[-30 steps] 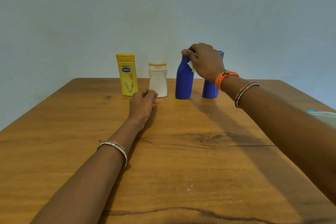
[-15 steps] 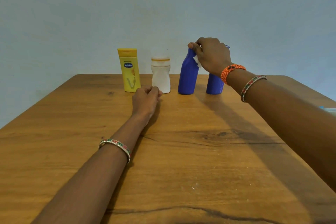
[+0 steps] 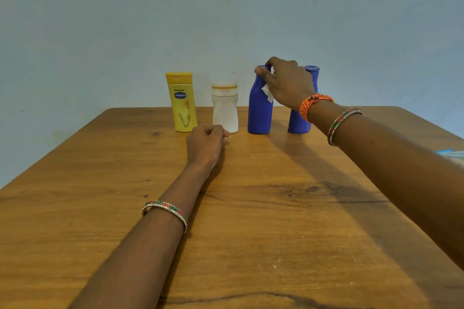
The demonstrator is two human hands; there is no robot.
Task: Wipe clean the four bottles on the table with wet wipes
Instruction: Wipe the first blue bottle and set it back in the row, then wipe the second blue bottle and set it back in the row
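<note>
Several bottles stand in a row at the far edge of the wooden table [image 3: 251,208]: a yellow lotion bottle [image 3: 181,101], a white bottle [image 3: 225,109], a blue bottle [image 3: 258,110] and a second blue bottle [image 3: 300,118] partly hidden behind my wrist. My right hand [image 3: 286,81] grips the neck of the first blue bottle, with a white wet wipe [image 3: 267,93] held against it under the palm. My left hand [image 3: 204,144] rests on the table in front of the white bottle, fingers curled and holding nothing.
A pale blue packet [image 3: 452,154] peeks out at the table's right edge behind my right forearm. A plain wall stands close behind the bottles.
My right hand has stayed on the neck of the blue bottle with the wipe. The view has tilted a little. My left hand has kept its place.
</note>
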